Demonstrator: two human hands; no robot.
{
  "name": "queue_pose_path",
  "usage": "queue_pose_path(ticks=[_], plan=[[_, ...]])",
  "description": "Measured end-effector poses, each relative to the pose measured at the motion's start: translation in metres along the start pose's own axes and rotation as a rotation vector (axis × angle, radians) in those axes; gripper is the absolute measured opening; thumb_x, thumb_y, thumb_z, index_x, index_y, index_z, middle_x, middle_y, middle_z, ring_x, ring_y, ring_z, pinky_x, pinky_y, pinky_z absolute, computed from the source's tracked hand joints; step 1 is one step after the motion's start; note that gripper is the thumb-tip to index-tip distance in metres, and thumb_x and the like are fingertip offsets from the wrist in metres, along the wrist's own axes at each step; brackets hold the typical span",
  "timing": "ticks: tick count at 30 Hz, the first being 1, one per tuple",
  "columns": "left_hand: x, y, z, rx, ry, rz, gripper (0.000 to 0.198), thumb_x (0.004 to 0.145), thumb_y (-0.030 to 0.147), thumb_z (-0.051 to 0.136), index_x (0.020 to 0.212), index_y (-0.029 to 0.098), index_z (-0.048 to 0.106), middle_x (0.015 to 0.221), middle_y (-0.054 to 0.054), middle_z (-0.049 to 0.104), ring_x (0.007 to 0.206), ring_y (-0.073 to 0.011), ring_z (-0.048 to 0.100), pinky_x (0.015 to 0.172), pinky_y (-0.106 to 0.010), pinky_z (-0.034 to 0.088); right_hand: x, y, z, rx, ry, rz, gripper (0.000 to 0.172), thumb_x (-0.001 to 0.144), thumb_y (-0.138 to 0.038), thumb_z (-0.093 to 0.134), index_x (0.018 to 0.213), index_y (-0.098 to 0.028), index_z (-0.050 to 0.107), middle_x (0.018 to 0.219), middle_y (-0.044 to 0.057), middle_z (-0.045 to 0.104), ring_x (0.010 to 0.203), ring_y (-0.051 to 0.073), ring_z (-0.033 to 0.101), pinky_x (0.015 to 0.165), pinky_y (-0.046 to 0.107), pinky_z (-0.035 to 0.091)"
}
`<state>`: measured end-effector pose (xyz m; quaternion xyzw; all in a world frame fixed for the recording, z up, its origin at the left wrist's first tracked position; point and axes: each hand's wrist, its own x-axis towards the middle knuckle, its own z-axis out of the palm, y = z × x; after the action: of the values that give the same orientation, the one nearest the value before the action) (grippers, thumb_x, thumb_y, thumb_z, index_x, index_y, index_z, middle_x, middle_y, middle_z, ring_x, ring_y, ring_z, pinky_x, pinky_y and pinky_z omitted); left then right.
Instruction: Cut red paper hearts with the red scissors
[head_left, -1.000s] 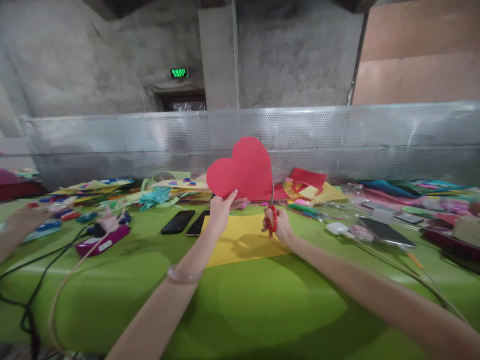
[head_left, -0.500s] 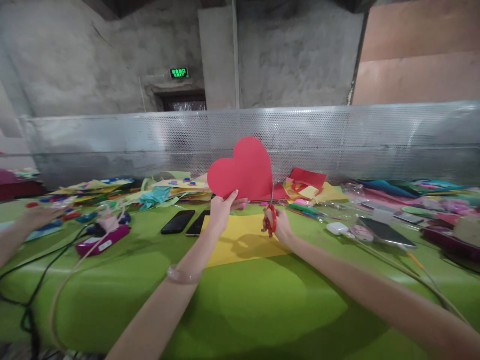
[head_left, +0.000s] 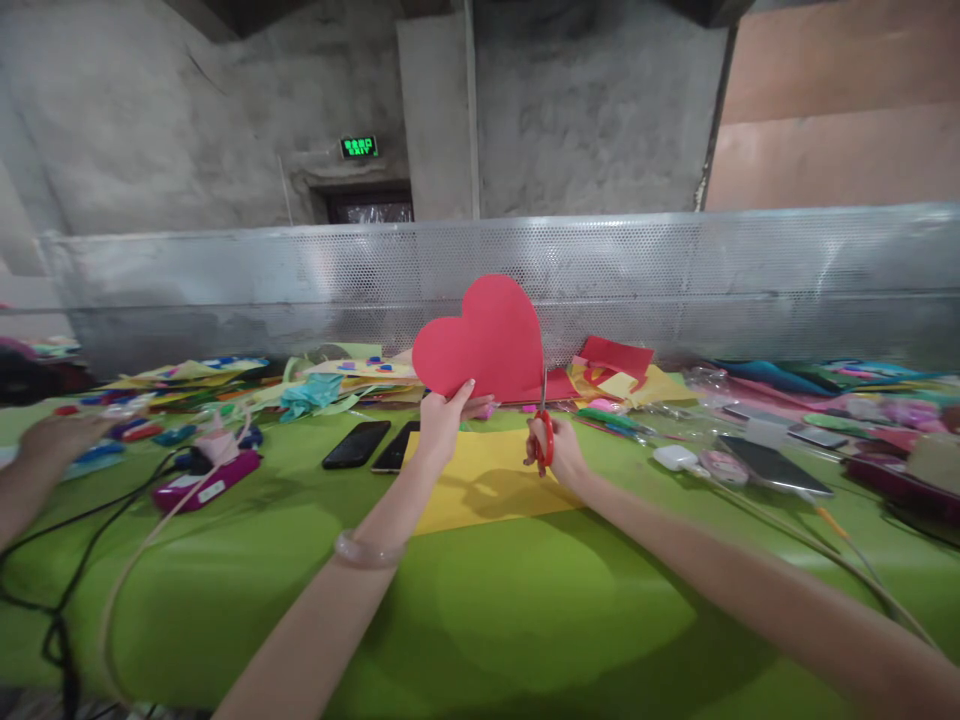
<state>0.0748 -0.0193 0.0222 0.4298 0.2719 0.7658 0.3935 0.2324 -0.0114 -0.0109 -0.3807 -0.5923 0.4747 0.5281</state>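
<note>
My left hand (head_left: 442, 422) pinches the lower edge of a red paper heart (head_left: 484, 343) and holds it upright above the green table (head_left: 495, 620). My right hand (head_left: 559, 450) grips red-handled scissors (head_left: 545, 428), whose blades point up at the heart's right lower edge. A yellow sheet (head_left: 487, 480) lies flat on the table under both hands. A pale bangle (head_left: 365, 550) sits on my left wrist.
Two black phones (head_left: 371, 445) lie left of the yellow sheet. Coloured paper scraps (head_left: 330, 385) pile along the back by a perforated metal screen (head_left: 675, 270). A white earbud case (head_left: 675, 457), a tablet (head_left: 772, 465) and cables lie right. Another person's hand (head_left: 56, 435) reaches in at far left.
The red heart has shifted very slightly left in my left hand. The other person's hand at far left has drawn a little lower and nearer the edge.
</note>
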Motion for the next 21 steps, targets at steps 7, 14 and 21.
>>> queue_pose_path(ticks=[7, 14, 21], plan=[[-0.0007, 0.0008, 0.0003, 0.0, -0.012, 0.006, 0.023, 0.07, 0.014, 0.063, 0.09, 0.01, 0.055, 0.072, -0.009, 0.068, 0.061, -0.022, 0.068, 0.059, -0.031, 0.057, 0.0001, 0.0005, -0.0001, -0.012, 0.004, -0.002, 0.02, 0.07, -0.03, 0.054, 0.056, -0.017, 0.045, 0.037, -0.003, 0.05, 0.031, 0.011, 0.051, 0.02, 0.015, 0.031], [-0.0014, 0.0012, 0.0005, 0.004, -0.009, -0.004, 0.024, 0.07, 0.014, 0.063, 0.092, 0.009, 0.055, 0.072, -0.009, 0.068, 0.065, -0.0234, 0.068, 0.065, -0.034, 0.056, 0.003, 0.0043, -0.0007, -0.027, 0.01, 0.008, 0.02, 0.07, -0.03, 0.053, 0.057, -0.017, 0.045, 0.038, -0.003, 0.05, 0.031, 0.011, 0.052, 0.02, 0.015, 0.032], [-0.0002, -0.0003, -0.0004, 0.006, -0.008, -0.013, 0.024, 0.071, 0.014, 0.062, 0.094, 0.008, 0.056, 0.074, -0.01, 0.068, 0.067, -0.0235, 0.068, 0.067, -0.034, 0.056, 0.0048, 0.0066, -0.0014, -0.037, 0.008, 0.005, 0.021, 0.07, -0.032, 0.053, 0.057, -0.017, 0.046, 0.037, -0.003, 0.05, 0.031, 0.011, 0.052, 0.02, 0.015, 0.032]])
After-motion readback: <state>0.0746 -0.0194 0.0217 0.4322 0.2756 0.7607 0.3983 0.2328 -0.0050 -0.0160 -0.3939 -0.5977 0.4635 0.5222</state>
